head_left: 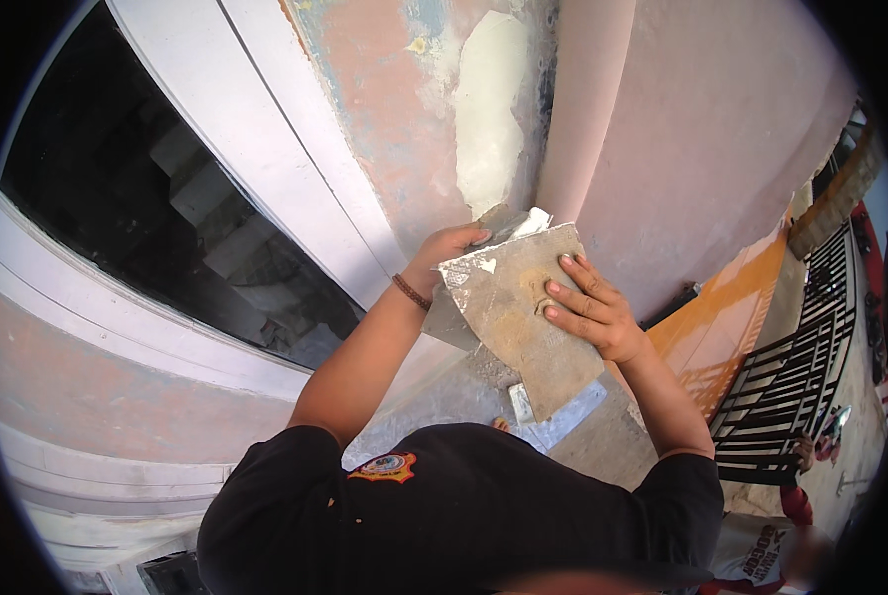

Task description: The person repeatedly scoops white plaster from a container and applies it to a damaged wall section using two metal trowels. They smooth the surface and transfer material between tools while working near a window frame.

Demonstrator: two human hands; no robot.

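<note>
Both my hands are raised before the wall. My left hand (444,253) grips a dark grey flat plate (447,322), its thumb on top near a lump of white paste (531,223). My right hand (593,312) is closed on a worn tan-grey sheet (508,317), fingers lying across its face; white smears mark its upper edge. The sheet overlaps the grey plate and hides part of it. Just beyond them, a pale filler patch (489,109) shows on the peeling pink and blue wall (384,89).
A white-framed dark window (107,149) fills the left, a pink wall corner (692,129) the right. A light blue board (573,409) lies below. At right are orange tiles (702,327), a black railing (771,377) and another person (757,550) at the lower edge.
</note>
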